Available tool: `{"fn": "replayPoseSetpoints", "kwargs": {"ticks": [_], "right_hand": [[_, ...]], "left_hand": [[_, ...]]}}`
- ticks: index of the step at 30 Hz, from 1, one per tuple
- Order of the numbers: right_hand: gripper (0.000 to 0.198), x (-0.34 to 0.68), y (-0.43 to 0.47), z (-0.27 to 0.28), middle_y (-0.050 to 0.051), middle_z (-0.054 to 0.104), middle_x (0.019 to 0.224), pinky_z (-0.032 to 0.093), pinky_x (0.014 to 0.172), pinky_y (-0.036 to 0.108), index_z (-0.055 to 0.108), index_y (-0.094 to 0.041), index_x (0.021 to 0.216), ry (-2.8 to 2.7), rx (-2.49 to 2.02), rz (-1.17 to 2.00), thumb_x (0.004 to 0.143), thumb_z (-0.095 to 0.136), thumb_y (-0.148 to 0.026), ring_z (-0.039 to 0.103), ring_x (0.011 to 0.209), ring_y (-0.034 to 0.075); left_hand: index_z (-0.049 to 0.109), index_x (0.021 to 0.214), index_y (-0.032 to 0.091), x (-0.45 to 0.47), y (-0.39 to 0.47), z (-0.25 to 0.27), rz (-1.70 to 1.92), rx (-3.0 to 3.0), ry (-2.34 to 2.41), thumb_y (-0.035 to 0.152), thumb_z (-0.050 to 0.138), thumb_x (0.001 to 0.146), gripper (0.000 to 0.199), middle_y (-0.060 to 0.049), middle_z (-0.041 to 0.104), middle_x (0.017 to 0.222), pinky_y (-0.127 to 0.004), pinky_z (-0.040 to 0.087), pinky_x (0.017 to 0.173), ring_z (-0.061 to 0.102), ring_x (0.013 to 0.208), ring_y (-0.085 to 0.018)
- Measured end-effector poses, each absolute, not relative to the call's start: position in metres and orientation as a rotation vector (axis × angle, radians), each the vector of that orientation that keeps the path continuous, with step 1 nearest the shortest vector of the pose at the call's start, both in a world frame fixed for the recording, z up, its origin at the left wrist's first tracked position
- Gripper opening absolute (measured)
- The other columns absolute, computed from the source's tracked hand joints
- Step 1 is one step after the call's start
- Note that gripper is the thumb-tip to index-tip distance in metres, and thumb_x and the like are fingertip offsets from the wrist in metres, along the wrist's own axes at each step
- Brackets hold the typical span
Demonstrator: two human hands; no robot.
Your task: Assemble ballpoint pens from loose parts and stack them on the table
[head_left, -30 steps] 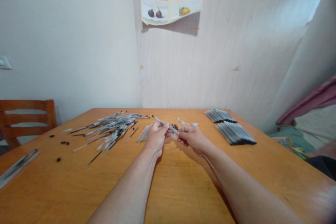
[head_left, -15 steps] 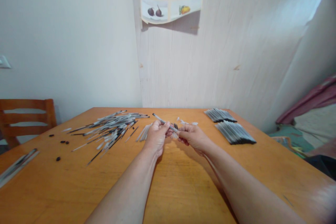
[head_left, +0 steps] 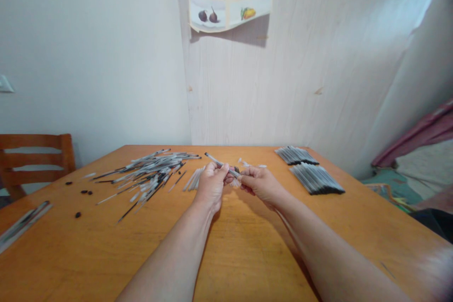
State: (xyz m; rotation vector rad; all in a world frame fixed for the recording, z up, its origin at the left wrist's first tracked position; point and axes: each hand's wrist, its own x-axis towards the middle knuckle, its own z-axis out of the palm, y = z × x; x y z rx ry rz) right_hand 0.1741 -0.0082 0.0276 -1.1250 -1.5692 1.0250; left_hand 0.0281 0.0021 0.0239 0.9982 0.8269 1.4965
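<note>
A slim clear pen with a dark end slants between my hands, above the middle of the table. My left hand is closed round its barrel, thumb on top. At the pen's lower right end, the fingers of my right hand are pinched on it; the very tip is hidden by them. Behind and under my hands lie clear tubes, several small dark pieces and small white caps, partly covered by my fingers.
On the left, pen parts and refills lie in a loose heap, with black plugs nearby. Two neat stacks of pens are at the right. A clear packet lies at the left edge of the wooden table.
Almost nothing differs. Both hands keep their hold on the pen, and the view has shifted very slightly.
</note>
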Motion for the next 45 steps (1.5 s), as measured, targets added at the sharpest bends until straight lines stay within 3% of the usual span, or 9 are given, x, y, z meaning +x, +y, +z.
{"fn": "replayPoseSetpoints", "kwargs": {"ticks": [6,29,39,41,45], "right_hand": [[0.016,0.172,-0.008,0.028,-0.002,0.054,0.055,0.032,0.048,0.021,0.055,-0.016,0.066,-1.577,-1.13,1.039,0.077,0.058,-0.028,0.045,0.049,0.008],[0.014,0.18,-0.001,0.022,-0.003,0.052,0.055,0.032,0.047,0.021,0.057,-0.017,0.07,-1.578,-1.169,1.051,0.077,0.056,-0.029,0.043,0.048,0.008],[0.011,0.186,0.005,0.017,-0.004,0.052,0.051,0.029,0.044,0.02,0.054,-0.017,0.069,-1.511,-1.161,1.115,0.075,0.056,-0.026,0.041,0.044,0.007],[0.008,0.185,0.005,0.017,-0.005,0.052,0.051,0.03,0.044,0.02,0.057,-0.017,0.076,-1.48,-1.188,1.11,0.074,0.057,-0.024,0.042,0.043,0.007],[0.024,0.183,0.006,0.017,-0.006,0.054,0.053,0.033,0.046,0.021,0.059,-0.017,0.095,-1.342,-1.302,1.005,0.071,0.06,-0.023,0.047,0.047,0.01]], "left_hand": [[0.053,0.086,0.015,0.027,0.004,0.023,1.485,0.986,0.834,0.028,0.068,0.079,0.022,-0.006,0.07,0.083,-0.018,0.051,0.062,0.063,0.067,-0.008],[0.059,0.089,0.016,0.022,0.013,0.016,1.454,1.039,0.855,0.039,0.073,0.072,0.033,-0.008,0.071,0.091,-0.021,0.051,0.065,0.066,0.076,-0.012],[0.056,0.085,0.017,0.016,0.014,0.023,1.559,0.943,0.834,0.036,0.076,0.069,0.032,0.001,0.066,0.078,-0.017,0.047,0.058,0.063,0.065,-0.008],[0.055,0.086,0.016,0.016,0.013,0.026,1.575,0.945,0.823,0.034,0.075,0.07,0.031,0.0,0.066,0.08,-0.017,0.047,0.058,0.063,0.064,-0.008],[0.054,0.091,0.017,0.02,0.01,0.027,1.587,0.997,0.811,0.033,0.072,0.074,0.03,-0.004,0.068,0.093,-0.022,0.051,0.066,0.067,0.073,-0.011]]}}
